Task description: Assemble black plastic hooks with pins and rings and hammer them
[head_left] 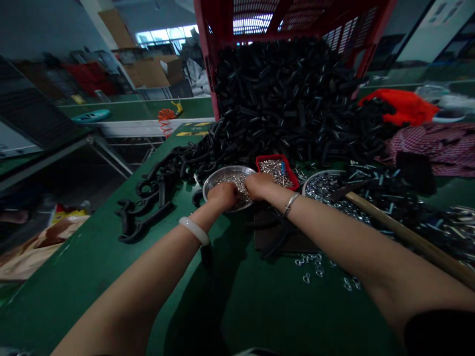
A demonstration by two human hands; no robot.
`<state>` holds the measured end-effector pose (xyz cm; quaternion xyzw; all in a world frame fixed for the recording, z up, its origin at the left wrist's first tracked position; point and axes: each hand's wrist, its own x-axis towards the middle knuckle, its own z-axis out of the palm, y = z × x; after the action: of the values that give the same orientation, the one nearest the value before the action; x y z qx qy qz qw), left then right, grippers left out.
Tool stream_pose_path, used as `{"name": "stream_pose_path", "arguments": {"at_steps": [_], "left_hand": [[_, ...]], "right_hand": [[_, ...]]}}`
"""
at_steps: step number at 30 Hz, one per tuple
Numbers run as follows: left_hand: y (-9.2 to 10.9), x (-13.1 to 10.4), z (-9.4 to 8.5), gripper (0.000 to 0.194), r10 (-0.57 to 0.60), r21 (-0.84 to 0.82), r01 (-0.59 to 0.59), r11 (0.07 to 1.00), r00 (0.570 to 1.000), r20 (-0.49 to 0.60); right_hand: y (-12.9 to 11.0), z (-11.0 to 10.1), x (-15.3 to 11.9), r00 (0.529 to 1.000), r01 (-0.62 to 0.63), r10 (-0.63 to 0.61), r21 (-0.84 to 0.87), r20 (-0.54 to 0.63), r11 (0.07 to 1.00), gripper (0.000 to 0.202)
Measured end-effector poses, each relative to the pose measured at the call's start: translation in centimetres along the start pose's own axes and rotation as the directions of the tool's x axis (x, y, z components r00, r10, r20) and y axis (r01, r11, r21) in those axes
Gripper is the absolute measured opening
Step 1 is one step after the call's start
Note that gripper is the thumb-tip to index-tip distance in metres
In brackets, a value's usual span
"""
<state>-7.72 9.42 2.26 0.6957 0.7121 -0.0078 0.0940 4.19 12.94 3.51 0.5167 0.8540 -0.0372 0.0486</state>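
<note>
Both of my hands reach into a round metal bowl [211, 184] filled with small shiny metal parts [240, 184]. My left hand [223, 196] is at the bowl's near left, its fingers curled down among the parts. At the bowl's right rim is my right hand [259, 186], fingers also bent inward and closed. Whatever either hand pinches is hidden. Just behind my right hand stands a red tray [295, 182] of small metal pins with a blue piece in it. A dark block [265, 238] with black parts on it lies below my right wrist.
Black plastic parts [297, 99] spill from a large red crate [208, 59] at the back. More black parts [144, 217] lie left. On the right are a white-rimmed bowl [321, 185], a wooden-handled hammer [404, 232] and loose metal pieces [319, 264].
</note>
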Motion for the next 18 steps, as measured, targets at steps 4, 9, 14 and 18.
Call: {"name": "stream_pose_path", "arguments": {"at_steps": [4,9,14,18], "left_hand": [[-0.2,0.3,0.1,0.03,0.021,-0.033,-0.021,0.999,0.999,-0.025],[-0.6,0.7,0.6,0.028,0.069,-0.125,-0.08,0.989,0.994,-0.087],[-1.2,1.1,0.6,0.025,0.055,-0.191,-0.069,0.979,0.995,-0.079],[-1.5,1.3,0.4,0.022,0.04,-0.184,-0.054,0.981,0.996,-0.079]], "right_hand": [[0.6,0.4,-0.3,0.998,0.048,-0.047,0.028,-0.038,0.998,0.024],[1.5,0.8,-0.9,0.992,0.092,-0.084,0.084,-0.095,0.992,0.023],[1.7,0.8,-0.7,0.989,0.115,-0.102,0.115,-0.109,0.987,0.023],[1.6,0.6,-0.9,0.992,0.101,-0.093,0.106,-0.081,0.989,0.023]]}}
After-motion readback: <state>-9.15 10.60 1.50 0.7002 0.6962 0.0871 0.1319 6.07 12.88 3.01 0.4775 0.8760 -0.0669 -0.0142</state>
